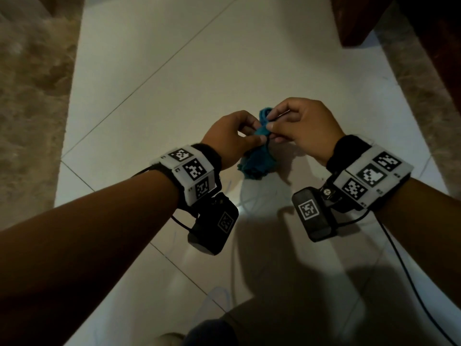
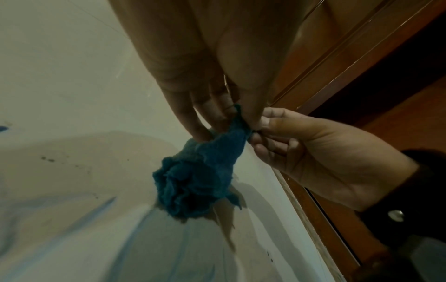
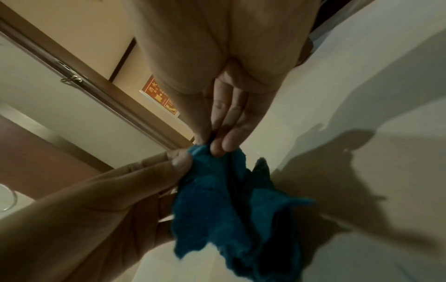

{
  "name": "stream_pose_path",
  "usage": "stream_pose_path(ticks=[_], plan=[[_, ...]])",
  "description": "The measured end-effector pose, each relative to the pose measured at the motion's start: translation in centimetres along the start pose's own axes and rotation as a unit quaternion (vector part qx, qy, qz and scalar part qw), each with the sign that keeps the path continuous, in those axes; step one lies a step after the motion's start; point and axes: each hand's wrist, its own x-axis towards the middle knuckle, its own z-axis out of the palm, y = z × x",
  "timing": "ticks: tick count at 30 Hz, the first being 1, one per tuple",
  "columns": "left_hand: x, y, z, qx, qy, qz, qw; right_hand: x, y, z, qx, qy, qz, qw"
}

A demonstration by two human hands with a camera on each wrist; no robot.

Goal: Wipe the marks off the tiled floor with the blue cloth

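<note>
Open floor (image 1: 189, 78), wooden furniture (image 1: 359, 18) far-right.

The cloth (image 1: 259, 151) hung between the left hand (image 1: 230, 137) and the right hand (image 1: 305, 128), above the tiled floor (image 1: 199, 71). Marks (image 2: 101, 208) lay on the floor beneath it. Wooden furniture (image 1: 359, 18) stood far right.

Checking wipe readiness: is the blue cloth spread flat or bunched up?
Bunched. The blue cloth hangs crumpled, pinched at its top by the left hand and right hand, clear of the tiled floor.
</note>
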Motion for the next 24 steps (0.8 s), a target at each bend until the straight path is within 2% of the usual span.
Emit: stream_pose_path(ticks=[11, 19, 24], plan=[[0.1, -0.2, -0.4, -0.015, 0.027, 0.033, 0.999, 0.3, 0.1, -1.5, 0.007, 0.009, -0.016, 1.000], [0.1, 0.7, -0.1, -0.089, 0.036, 0.015, 0.995, 0.0, 0.1, -1.4, 0.031, -0.046, -0.034, 0.998], [0.3, 0.9, -0.3, -0.042, 0.049, 0.034, 0.997, -0.1, -0.1, -1.3, 0.031, -0.074, -0.057, 0.995]])
